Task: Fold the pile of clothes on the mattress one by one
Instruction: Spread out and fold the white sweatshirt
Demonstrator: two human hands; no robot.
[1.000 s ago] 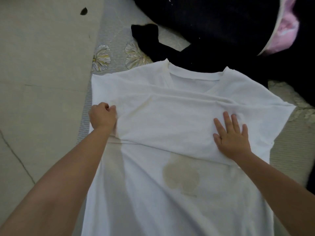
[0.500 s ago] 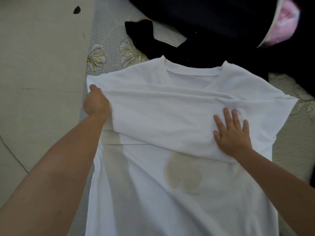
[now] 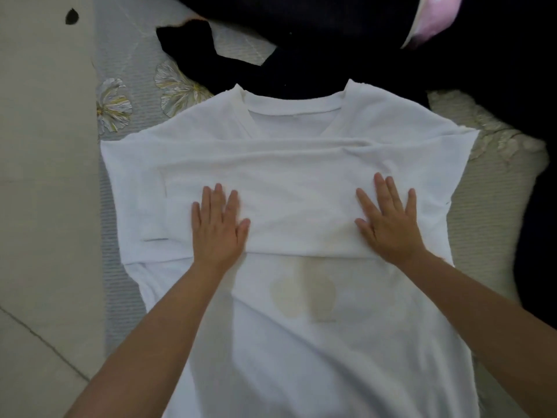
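- The white T-shirt lies spread flat in the middle of the mattress, neckline toward 12 o'clock, hem running out of view at 6 o'clock.
- A band of its cloth lies doubled across the chest, its lower edge running between the wrists; this looks like a first fold in place, though which part was turned I cannot tell.
- The left hand lies flat on that band at about 9 o'clock of the shirt's centre, fingers straight and slightly spread, gripping nothing, only pressing.
- The right hand lies flat at about 3 o'clock, fingers likewise splayed, holding nothing.
- My judgement: this shirt is at an early fold, being smoothed; the long lower body remains to be folded up.
- The dark clothes heaped at 12 to 2 o'clock look unfolded, with a pink and white piece at 1 o'clock, so most of the pile is left.
- No finished folded stack shows.
- The mattress has a grey quilted cover with pale flower prints at 10 o'clock.
- A pale tiled floor runs along 9 o'clock, with a small dark speck at 11 o'clock.
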